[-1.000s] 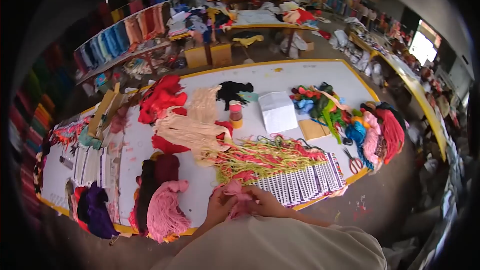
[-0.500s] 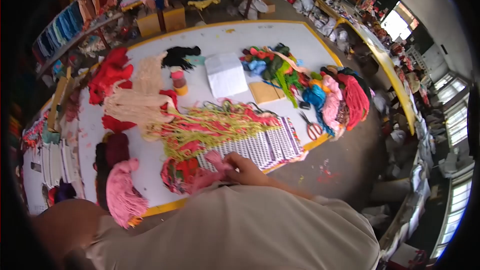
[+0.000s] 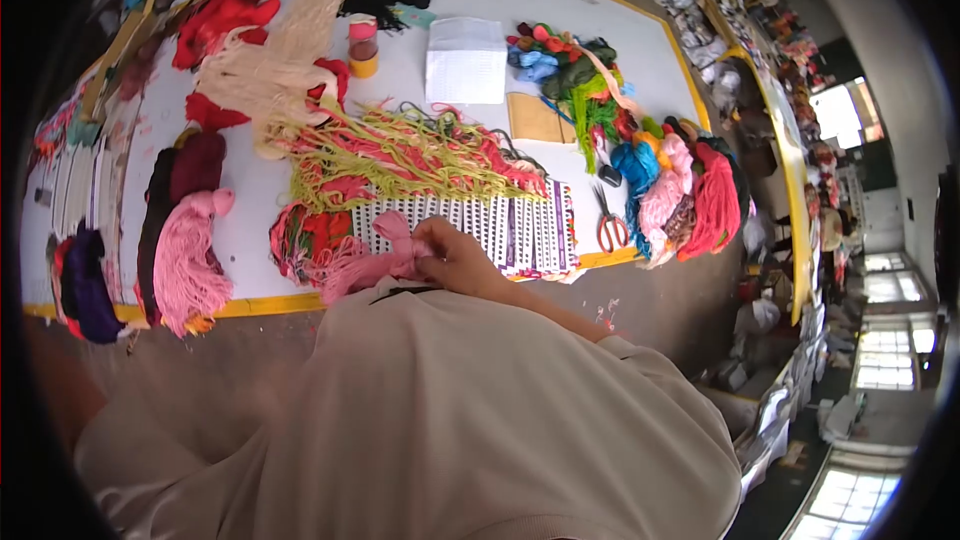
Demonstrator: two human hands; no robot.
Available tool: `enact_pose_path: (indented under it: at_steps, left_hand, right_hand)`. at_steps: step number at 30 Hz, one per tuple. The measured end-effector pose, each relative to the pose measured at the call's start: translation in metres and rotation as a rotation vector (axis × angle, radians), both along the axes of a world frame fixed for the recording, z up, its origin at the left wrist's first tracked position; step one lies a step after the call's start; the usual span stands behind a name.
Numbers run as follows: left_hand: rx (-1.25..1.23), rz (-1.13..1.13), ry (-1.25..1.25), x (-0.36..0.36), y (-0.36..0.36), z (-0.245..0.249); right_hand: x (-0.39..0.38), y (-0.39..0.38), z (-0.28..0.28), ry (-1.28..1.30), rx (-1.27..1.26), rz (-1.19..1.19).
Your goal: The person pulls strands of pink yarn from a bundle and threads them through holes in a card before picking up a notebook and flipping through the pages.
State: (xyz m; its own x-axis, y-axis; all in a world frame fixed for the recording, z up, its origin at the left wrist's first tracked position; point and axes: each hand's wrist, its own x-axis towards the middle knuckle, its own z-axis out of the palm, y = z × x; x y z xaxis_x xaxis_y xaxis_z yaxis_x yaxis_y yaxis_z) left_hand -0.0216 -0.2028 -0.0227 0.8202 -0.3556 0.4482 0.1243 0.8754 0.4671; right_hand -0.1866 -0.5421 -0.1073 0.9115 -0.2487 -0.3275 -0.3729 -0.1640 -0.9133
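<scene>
My right hand [image 3: 455, 258] is closed at the front edge of the table, with its fingers pinching a pink yarn hank [image 3: 392, 232]. The hank's loose strands spread leftward from the hand, beside a red and green yarn bundle [image 3: 325, 232]. Just beyond the hand lies a white sheet with rows of dark marks [image 3: 470, 223]. A heap of yellow-green and red yarn [image 3: 410, 155] partly covers it. Of my left side only a blurred bit of arm shows at the left edge; the left hand itself is out of sight.
Scissors [image 3: 610, 225] lie to the right, near coloured yarn hanks [image 3: 712, 200]. A white paper [image 3: 466, 62] and a brown notebook [image 3: 540, 118] rest farther back. Another pink hank [image 3: 190, 260] hangs over the yellow table edge [image 3: 270, 304]. Windows [image 3: 890, 355] are at right.
The view has shifted, so the table appears higher and more of its front edge shows. My right hand keeps hold of the pink yarn hank. The left arm sits farther out at the edge.
</scene>
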Motion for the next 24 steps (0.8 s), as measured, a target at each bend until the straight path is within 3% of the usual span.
enact_pose_path:
  at_steps: [13,24]
  left_hand:
    - [0.071,0.256,-0.166,-0.011,0.069,0.041]
    - [0.100,0.354,-0.319,0.006,0.083,0.070]
  right_hand:
    - [0.039,0.037,-0.008,-0.086,0.012,0.130]
    - [0.052,0.044,-0.008,-0.055,0.007,0.153]
